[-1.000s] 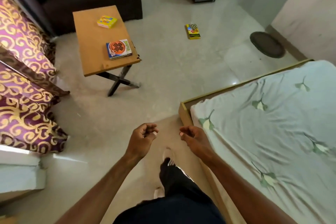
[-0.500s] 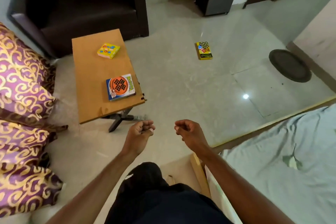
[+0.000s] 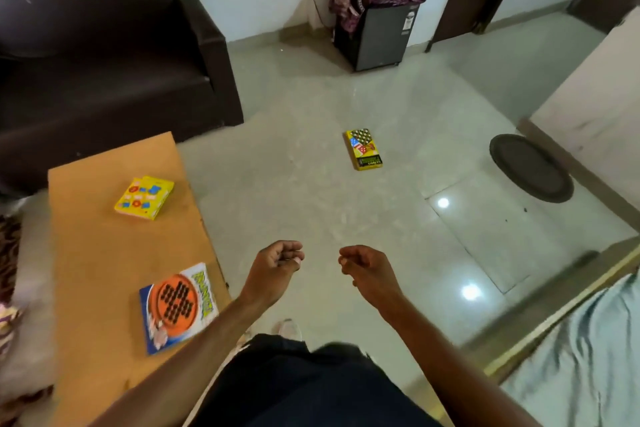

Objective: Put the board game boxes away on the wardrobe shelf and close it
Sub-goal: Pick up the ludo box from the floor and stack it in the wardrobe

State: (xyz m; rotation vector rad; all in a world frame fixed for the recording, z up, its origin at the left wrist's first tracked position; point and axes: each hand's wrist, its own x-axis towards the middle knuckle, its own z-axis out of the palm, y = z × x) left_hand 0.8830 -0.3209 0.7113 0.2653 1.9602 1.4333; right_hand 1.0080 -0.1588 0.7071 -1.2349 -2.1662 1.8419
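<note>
Three board game boxes are in view. A yellow box point(image 3: 144, 197) lies at the far end of the wooden table point(image 3: 100, 253). A blue and orange box point(image 3: 178, 307) rests near the table's right edge, close to my left forearm. A yellow and green box point(image 3: 363, 148) lies flat on the tiled floor ahead. My left hand point(image 3: 275, 265) and my right hand point(image 3: 363, 265) hang in front of me with fingers curled and nothing in them. The wardrobe is out of sight.
A dark brown sofa point(image 3: 104, 62) stands behind the table. A small dark fridge point(image 3: 379, 35) draped with cloth stands by the far wall. A round dark mat point(image 3: 530, 166) lies at right. The bed's corner point(image 3: 588, 340) is at lower right.
The view has moved forward and lifted. The table and boxes have come nearer, the bed has slid off to the lower right. Both hands stay curled and hold nothing.
</note>
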